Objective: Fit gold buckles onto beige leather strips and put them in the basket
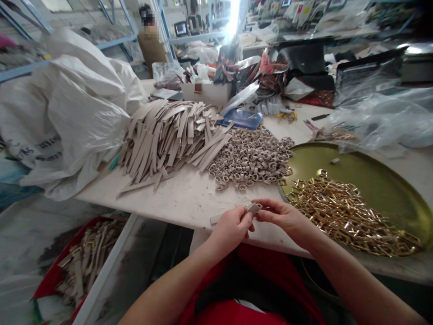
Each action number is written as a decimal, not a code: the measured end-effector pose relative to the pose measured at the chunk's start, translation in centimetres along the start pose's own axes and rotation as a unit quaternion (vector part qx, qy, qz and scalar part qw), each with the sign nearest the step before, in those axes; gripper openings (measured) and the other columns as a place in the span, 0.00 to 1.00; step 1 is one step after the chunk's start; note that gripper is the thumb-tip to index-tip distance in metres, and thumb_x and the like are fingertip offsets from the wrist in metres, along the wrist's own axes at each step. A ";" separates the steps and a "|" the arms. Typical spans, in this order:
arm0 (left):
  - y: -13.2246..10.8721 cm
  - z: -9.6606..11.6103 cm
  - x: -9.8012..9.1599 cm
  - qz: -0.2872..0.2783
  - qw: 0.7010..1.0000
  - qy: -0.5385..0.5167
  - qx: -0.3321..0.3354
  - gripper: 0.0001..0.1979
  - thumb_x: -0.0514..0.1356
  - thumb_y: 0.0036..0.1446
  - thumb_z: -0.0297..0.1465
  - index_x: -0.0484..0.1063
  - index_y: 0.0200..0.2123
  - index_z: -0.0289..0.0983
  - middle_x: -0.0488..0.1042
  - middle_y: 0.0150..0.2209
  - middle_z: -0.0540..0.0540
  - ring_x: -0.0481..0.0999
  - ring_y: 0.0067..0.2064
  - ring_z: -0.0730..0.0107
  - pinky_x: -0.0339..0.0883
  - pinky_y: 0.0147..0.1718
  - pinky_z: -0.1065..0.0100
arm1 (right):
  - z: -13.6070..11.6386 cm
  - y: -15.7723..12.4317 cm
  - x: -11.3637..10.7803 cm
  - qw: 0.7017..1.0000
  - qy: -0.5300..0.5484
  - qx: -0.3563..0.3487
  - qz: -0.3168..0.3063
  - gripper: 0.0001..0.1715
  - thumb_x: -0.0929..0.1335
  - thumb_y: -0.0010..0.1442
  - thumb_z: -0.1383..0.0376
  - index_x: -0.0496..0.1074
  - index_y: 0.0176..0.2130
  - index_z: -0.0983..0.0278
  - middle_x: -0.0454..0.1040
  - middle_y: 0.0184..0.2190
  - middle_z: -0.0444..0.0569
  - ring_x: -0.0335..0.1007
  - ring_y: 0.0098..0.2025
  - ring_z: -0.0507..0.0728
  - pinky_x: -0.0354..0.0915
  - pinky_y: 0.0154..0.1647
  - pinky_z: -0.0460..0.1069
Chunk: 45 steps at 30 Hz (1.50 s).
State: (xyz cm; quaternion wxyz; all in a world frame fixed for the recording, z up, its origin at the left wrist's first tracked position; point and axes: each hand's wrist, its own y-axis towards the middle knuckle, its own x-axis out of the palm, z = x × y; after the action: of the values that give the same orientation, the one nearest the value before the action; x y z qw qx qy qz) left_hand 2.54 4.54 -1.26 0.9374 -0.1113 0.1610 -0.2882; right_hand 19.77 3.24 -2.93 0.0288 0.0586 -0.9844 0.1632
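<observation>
My left hand (233, 225) is closed around a beige strap (252, 208) just over the table's near edge. My right hand (282, 215) pinches the strap's far end; whatever small piece it may hold there is hidden by the fingers. A heap of beige straps (169, 135) lies on the white table (182, 198) ahead to the left. A pile of small beige loops (252, 158) sits in the middle. To the right, a round brass tray (372, 176) holds many gold metal buckles (341, 214).
A big white sack (74, 108) stands at the left. A red bin (50, 275) below the table holds finished straps with buckles. Clear plastic bags (382, 117), a blue booklet (241, 119) and boxes crowd the back. A person (150, 43) stands far off.
</observation>
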 end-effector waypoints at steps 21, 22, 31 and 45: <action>-5.4 0.3 1.3 -0.115 0.991 0.061 0.000 0.15 0.47 0.59 0.34 0.64 0.45 0.34 0.69 0.24 0.51 0.66 0.23 0.73 0.58 0.23 0.72 | 1.7 -6.3 2.1 0.993 0.089 -0.045 0.067 0.23 0.73 0.47 0.56 0.71 0.42 0.60 0.69 0.27 0.40 0.64 0.28 0.49 0.63 0.32 0.46; -5.9 0.4 1.4 -0.112 0.992 0.055 0.002 0.17 0.47 0.60 0.34 0.62 0.49 0.34 0.68 0.24 0.51 0.66 0.23 0.73 0.58 0.23 0.72 | 1.9 -6.7 2.6 0.991 0.111 -0.044 0.066 0.24 0.73 0.47 0.57 0.69 0.44 0.60 0.68 0.26 0.39 0.64 0.27 0.49 0.63 0.31 0.45; -6.0 -0.5 2.0 0.012 0.998 -0.016 0.065 0.17 0.51 0.58 0.40 0.69 0.38 0.33 0.64 0.23 0.51 0.60 0.25 0.74 0.53 0.23 0.73 | 1.8 -5.6 -0.7 0.945 -0.225 -0.183 0.149 0.17 0.64 0.57 0.58 0.65 0.45 0.63 0.69 0.32 0.48 0.66 0.33 0.55 0.63 0.35 0.49; -2.0 -0.2 2.0 -0.019 0.991 -0.122 -0.046 0.13 0.50 0.55 0.41 0.61 0.31 0.36 0.63 0.18 0.54 0.55 0.16 0.80 0.47 0.16 0.75 | -2.1 3.0 -10.9 0.798 -0.589 -0.118 0.039 0.03 0.69 0.47 0.71 0.70 0.25 0.64 0.71 0.27 0.47 0.66 0.30 0.55 0.59 0.32 0.47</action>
State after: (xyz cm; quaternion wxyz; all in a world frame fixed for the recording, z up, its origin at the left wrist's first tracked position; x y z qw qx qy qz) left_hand 3.02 1.74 -1.27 0.9384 -0.1919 0.0562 -0.2820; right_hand 30.32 7.96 -2.71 -0.5565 0.1012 -0.8245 -0.0188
